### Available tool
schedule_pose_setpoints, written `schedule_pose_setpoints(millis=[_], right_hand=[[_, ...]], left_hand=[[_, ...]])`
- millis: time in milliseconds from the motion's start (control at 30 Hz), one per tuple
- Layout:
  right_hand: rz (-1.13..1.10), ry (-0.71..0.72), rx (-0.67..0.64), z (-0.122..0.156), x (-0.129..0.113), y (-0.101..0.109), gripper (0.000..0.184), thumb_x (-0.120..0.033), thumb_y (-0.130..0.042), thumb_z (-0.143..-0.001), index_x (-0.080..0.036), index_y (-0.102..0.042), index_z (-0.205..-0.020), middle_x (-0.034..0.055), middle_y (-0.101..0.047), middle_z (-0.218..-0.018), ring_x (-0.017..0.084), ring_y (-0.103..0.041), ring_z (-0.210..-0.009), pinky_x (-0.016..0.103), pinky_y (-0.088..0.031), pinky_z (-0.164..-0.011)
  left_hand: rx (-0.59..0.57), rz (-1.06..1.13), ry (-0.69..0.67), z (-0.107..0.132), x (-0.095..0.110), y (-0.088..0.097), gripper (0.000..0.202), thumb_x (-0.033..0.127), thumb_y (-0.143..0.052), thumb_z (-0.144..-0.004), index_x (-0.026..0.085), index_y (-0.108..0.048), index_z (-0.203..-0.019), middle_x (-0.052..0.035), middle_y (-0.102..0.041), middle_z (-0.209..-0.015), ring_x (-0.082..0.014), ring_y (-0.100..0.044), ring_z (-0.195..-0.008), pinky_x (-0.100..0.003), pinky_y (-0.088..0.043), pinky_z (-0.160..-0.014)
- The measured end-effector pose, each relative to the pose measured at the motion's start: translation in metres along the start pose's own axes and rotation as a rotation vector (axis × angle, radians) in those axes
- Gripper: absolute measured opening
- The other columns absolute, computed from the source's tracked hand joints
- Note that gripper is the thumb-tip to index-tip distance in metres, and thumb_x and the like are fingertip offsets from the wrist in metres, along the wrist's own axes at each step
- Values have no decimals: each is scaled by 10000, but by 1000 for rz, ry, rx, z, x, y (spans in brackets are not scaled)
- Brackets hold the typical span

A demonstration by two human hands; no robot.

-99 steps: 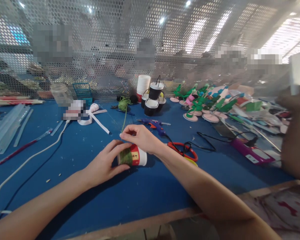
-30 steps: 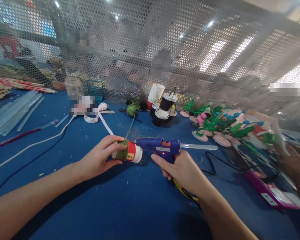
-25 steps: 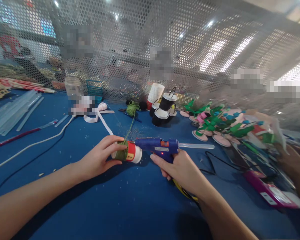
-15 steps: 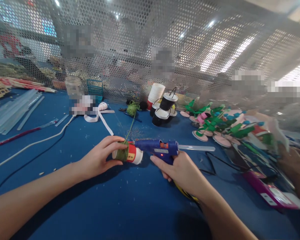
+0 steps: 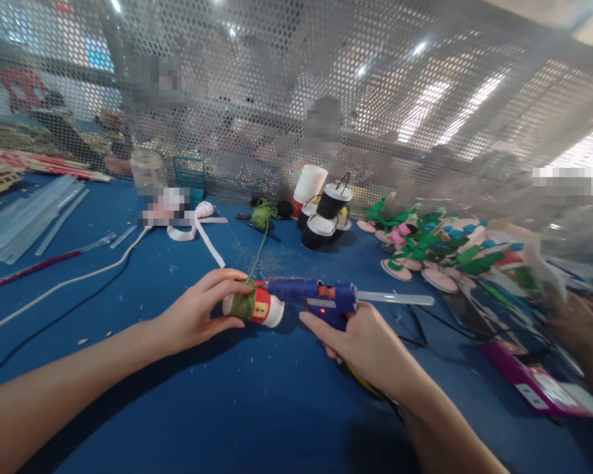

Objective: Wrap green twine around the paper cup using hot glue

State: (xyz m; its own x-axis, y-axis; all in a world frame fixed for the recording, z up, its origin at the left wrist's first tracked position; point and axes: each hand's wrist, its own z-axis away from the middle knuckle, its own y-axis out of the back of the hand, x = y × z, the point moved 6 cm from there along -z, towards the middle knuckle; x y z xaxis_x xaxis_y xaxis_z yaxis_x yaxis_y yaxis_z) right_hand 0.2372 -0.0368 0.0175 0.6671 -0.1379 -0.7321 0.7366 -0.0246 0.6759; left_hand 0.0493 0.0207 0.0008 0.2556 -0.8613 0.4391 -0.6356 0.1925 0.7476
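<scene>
My left hand [image 5: 202,306] is closed round a small paper cup [image 5: 273,311] lying on its side, its base end wound with green yarn [image 5: 241,304]. A strand runs from the cup back to a green yarn ball [image 5: 263,214]. In my right hand [image 5: 358,336] is a blue hot glue gun [image 5: 306,293], its light glowing red. The nozzle is at the cup's red printed band, close to the yarn's edge; whether it touches I cannot tell. A clear glue stick [image 5: 395,299] sticks out of the gun's back.
Black-wrapped cups [image 5: 321,227] and stacked white cups [image 5: 310,184] stand at the back. Green craft plants [image 5: 420,243] and a purple power strip [image 5: 524,378] lie right, beside another person's arm [image 5: 580,336]. Glue sticks [image 5: 34,210], a white cable [image 5: 79,280] and white ribbon [image 5: 210,243] lie left.
The glue gun has shifted slightly right and tilted a little, its back end lower. My left hand and the cup have hardly moved.
</scene>
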Motion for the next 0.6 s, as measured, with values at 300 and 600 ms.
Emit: schedule_pose_setpoints(millis=[300,600], right_hand=[[67,4,-1,3,-3,1,288,-407,-523,-746,-189,-492,-561,-44,-475,-369,94,-456,-329,198,-383,-358],[70,21,-11,5,-5,2,261,-383,-539,-732,-202,-493,-549,-45,-477,-364,110,-463,-333,217,-388,-353]], left_hand=[[11,1,16,0,-1,0,383,220,-604,-786,206,-440,-1132,-113,-477,-1178,-229,-483,-1111,-398,-461,-906],[24,27,26,0,-2,1,379,229,-603,-789,201,-446,-1133,-113,-488,-1161,-224,-481,-1107,-402,-453,-910]])
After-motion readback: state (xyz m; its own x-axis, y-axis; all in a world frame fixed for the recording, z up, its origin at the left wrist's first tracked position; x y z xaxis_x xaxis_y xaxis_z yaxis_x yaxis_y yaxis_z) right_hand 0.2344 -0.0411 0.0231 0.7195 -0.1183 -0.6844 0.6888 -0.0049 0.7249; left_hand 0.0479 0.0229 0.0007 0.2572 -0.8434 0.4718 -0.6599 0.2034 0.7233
